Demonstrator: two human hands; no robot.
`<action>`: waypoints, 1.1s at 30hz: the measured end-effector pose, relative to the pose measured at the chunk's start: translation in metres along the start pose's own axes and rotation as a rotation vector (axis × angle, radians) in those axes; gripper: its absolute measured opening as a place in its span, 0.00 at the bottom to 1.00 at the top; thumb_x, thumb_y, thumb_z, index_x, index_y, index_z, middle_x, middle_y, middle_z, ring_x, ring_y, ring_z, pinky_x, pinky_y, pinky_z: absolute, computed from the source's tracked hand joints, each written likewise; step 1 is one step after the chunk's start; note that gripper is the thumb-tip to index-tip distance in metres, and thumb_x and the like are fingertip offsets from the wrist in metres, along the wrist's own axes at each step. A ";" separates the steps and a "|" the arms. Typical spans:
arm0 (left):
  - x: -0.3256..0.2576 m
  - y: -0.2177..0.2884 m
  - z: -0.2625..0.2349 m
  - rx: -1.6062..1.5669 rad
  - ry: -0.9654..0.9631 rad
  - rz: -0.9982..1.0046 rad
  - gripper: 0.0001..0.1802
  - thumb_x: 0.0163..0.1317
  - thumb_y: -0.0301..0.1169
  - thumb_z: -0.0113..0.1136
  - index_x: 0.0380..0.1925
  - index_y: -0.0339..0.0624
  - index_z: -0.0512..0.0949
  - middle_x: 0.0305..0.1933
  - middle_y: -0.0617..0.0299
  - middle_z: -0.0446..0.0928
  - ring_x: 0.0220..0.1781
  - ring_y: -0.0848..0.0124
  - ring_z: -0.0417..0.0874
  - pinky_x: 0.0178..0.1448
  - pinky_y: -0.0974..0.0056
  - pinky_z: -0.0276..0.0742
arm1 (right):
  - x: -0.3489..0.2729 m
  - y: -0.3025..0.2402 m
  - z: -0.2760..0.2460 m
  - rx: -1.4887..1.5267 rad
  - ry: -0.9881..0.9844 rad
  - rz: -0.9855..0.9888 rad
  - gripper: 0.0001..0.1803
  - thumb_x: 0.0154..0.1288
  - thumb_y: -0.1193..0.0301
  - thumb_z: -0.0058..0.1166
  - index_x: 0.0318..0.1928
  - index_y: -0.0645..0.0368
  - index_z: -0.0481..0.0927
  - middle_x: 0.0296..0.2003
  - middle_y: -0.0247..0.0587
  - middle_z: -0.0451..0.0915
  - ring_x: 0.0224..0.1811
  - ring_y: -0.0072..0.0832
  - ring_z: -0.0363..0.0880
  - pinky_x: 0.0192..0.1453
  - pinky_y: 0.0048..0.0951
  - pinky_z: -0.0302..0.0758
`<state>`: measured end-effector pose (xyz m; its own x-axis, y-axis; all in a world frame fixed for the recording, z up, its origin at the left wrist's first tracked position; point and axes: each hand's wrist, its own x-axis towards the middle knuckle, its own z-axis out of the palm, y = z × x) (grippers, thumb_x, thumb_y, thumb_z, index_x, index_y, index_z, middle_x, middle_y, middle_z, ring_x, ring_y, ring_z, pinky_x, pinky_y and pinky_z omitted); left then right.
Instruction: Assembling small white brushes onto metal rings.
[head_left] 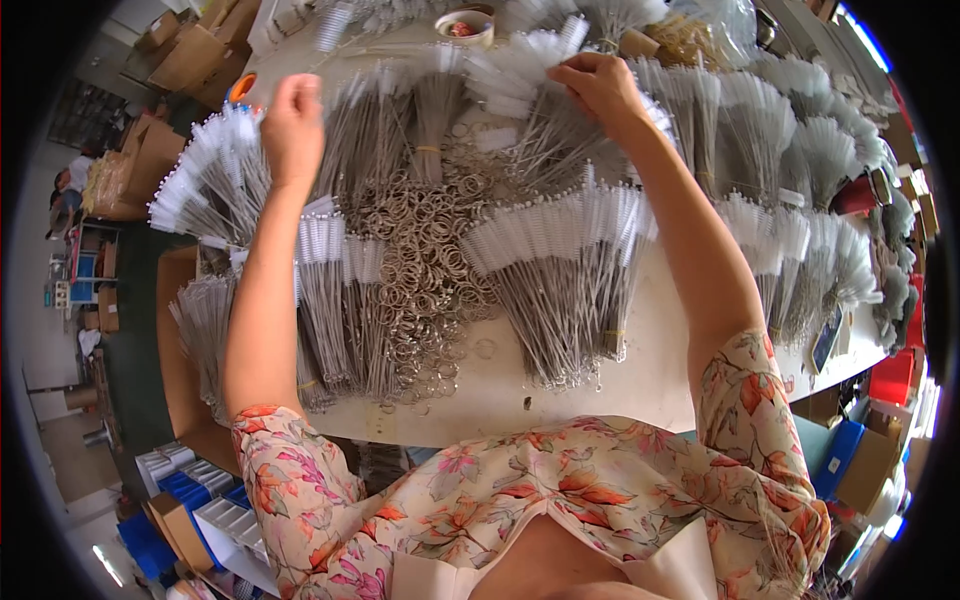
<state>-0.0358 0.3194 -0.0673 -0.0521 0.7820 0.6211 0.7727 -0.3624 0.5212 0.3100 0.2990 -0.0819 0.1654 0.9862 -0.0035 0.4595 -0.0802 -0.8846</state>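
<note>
My right hand (600, 88) reaches to the far middle of the table, thumb and fingers pinched at the white bristle heads of a loose bundle of wire brushes (505, 80). It appears to grip a brush there; its fingertips partly hide the spot. My left hand (293, 125) is raised at the far left, fingers curled in and slightly blurred. What it holds, if anything, does not show. Beneath and beside it lies a fanned bundle of brushes (215, 175) with white bristles. A pile of metal key rings (430, 240) spreads between my arms, with a brush bundle (565, 270) to its right.
More brush bundles (760, 120) line the right side of the white table (470, 410). A round tub (465, 27) and an orange tape roll (241, 88) sit at the far side. A cardboard box (180, 350) stands at the left edge, and a phone-like object (827, 340) lies at the right.
</note>
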 end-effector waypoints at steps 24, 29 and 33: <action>-0.015 -0.028 0.016 -0.523 -0.872 -0.798 0.06 0.57 0.30 0.47 0.23 0.43 0.66 0.41 0.46 0.78 0.09 0.81 0.59 0.10 0.74 0.53 | -0.044 0.094 -0.272 -0.865 0.189 -0.049 0.13 0.48 0.62 0.60 0.33 0.55 0.83 0.28 0.40 0.81 0.32 0.31 0.80 0.39 0.31 0.75; -0.029 -0.021 -0.033 -0.968 -0.883 -0.934 0.05 0.60 0.28 0.44 0.24 0.48 0.65 0.48 0.41 0.75 0.08 0.87 0.52 0.08 0.80 0.46 | -0.078 0.066 -0.239 -1.193 -0.069 0.103 0.08 0.49 0.70 0.57 0.32 0.54 0.83 0.32 0.43 0.81 0.37 0.35 0.81 0.40 0.36 0.76; -0.045 -0.001 -0.065 -0.859 -0.473 -0.909 0.02 0.62 0.29 0.50 0.33 0.45 0.70 0.35 0.58 0.76 0.11 0.88 0.55 0.10 0.81 0.46 | -0.075 0.074 -0.219 -1.447 -0.105 0.078 0.09 0.50 0.74 0.55 0.34 0.56 0.82 0.35 0.43 0.82 0.41 0.37 0.81 0.39 0.36 0.77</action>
<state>-0.0753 0.2516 -0.0570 0.0254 0.9503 -0.3103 -0.0688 0.3114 0.9478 0.5231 0.1873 -0.0451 0.1961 0.9734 -0.1185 0.9240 -0.1431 0.3545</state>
